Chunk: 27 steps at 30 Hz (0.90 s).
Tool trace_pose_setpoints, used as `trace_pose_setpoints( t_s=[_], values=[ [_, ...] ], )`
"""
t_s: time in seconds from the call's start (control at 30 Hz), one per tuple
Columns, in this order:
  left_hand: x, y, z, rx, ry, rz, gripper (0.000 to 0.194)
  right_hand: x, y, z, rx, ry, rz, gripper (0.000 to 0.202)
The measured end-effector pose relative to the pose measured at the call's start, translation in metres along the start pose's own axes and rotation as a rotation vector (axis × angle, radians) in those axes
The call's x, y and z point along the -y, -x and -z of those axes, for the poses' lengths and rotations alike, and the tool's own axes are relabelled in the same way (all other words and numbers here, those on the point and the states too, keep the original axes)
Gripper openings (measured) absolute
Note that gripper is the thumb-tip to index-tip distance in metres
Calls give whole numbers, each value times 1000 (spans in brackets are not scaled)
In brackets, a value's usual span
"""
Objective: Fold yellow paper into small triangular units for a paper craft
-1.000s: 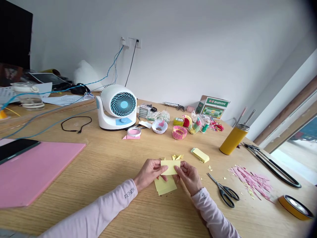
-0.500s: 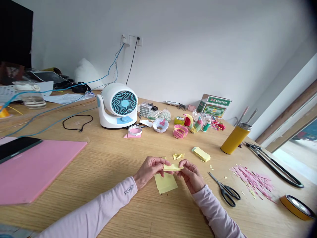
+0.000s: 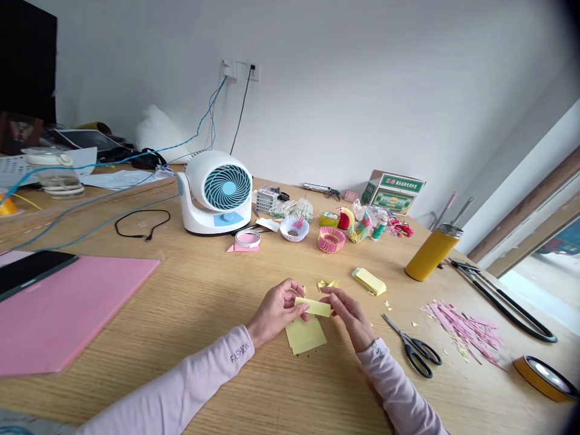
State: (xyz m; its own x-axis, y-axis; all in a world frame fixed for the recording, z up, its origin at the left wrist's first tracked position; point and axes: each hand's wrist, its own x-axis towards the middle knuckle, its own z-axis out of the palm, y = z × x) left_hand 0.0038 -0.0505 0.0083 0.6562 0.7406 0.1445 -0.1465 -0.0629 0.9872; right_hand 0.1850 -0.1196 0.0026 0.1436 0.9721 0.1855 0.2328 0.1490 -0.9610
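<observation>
While the left hand (image 3: pixel 275 311) pinches one end of a yellow paper strip (image 3: pixel 313 307), with thumb and fingers close together, the right hand (image 3: pixel 351 313) is at the other end. Its fingers are bent and held close by the strip, but I cannot tell if they grip it. The strip is up off the wooden table (image 3: pixel 203 290), between the two hands. Just below it lie some flat yellow sheets (image 3: pixel 306 339), one on top of another. Behind the hands are a few small folded yellow pieces (image 3: pixel 327 284). A pile of yellow slips (image 3: pixel 370 281) sits a bit past the right hand. To the right of that hand lie black-handled scissors (image 3: pixel 415 351), with the tip pointing away from the person. Next come pink paper scraps (image 3: pixel 469 335) in a messy heap, and a roll of tape (image 3: pixel 525 370) near the edge. A yellow bottle (image 3: pixel 428 258) stands behind the scraps. Far to the left, a dark phone (image 3: pixel 36 270) lies on a big pink sheet (image 3: pixel 86 308).
</observation>
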Motion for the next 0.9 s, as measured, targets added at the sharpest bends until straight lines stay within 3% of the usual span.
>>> trace_pose_setpoints(
  t_s=[0.1,0.27,0.43,0.7,0.9],
  values=[
    [-2,1,-1,-7,-27,-12,33,1,-1,-7,58,142,18,35],
    [-5,0,-4,-72,87,16,42,-1,-4,-18,-44,-99,-5,36],
    [-5,-1,-7,-107,117,23,31,-2,-5,-23,-113,-162,-49,39],
    [-6,2,-7,-158,-49,-53,31,7,1,-23,45,-166,-128,34],
    [-2,2,-5,-129,-177,-125,14,4,0,-24,113,-130,-86,33]
  ],
)
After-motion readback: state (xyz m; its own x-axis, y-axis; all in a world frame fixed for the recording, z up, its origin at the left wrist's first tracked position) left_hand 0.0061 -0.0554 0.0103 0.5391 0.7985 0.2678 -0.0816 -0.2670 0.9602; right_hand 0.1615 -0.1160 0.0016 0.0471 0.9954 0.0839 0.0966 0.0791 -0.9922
